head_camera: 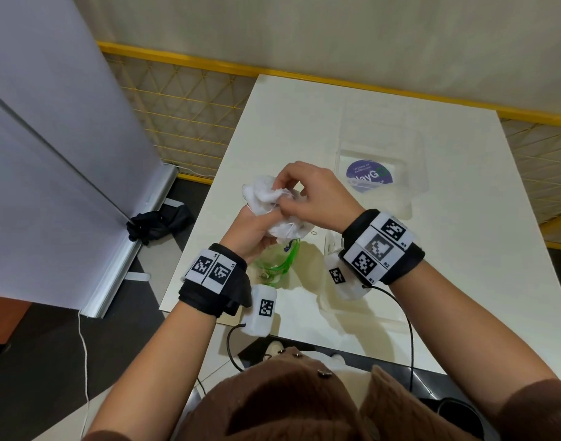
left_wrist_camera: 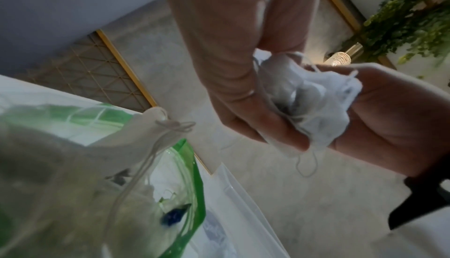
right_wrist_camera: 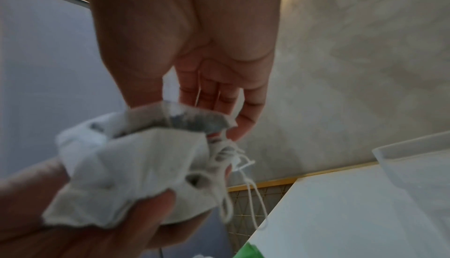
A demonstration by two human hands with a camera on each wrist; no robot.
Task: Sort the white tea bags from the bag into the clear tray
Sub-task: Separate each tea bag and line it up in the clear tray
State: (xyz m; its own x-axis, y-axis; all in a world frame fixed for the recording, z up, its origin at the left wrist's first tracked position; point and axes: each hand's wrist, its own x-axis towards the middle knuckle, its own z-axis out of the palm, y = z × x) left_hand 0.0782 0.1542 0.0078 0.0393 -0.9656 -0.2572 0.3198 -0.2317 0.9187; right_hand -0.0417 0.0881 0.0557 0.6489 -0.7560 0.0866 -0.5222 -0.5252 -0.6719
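Gripping a bunch of white tea bags (head_camera: 272, 198) from below, the left hand (head_camera: 256, 230) has its fingers curled up round the crumpled cloth; the right hand (head_camera: 307, 192) comes over the top, thumb and fingertips pinching into the same bunch, with thin strings (right_wrist_camera: 246, 185) trailing down from it; in the right wrist view the left thumb (right_wrist_camera: 136, 216) presses on the lower edge of the cloth while the right fingers (right_wrist_camera: 219, 96) reach down to its upper fold; in the left wrist view the bunch (left_wrist_camera: 314, 104) sits between the two hands, a loop of string (left_wrist_camera: 306, 166) hanging under it.

Both hands are held above the table (head_camera: 463, 281), over its near left part; straight below them lies the bag (head_camera: 277, 262), clear plastic with a green trim, its mouth open, close to the near left edge; the left wrist view shows one more white tea bag (left_wrist_camera: 136, 139) with a tied string lying at that bag's mouth, though blur hides what else is inside.

Beyond the right hand, toward the far right part of the table, stands the clear tray (head_camera: 409, 160), with a round purple label (head_camera: 369, 178) showing through its bottom; whether any tea bag already lies in it I cannot tell.

Black straps with printed square markers (head_camera: 381, 246) wrap both wrists.
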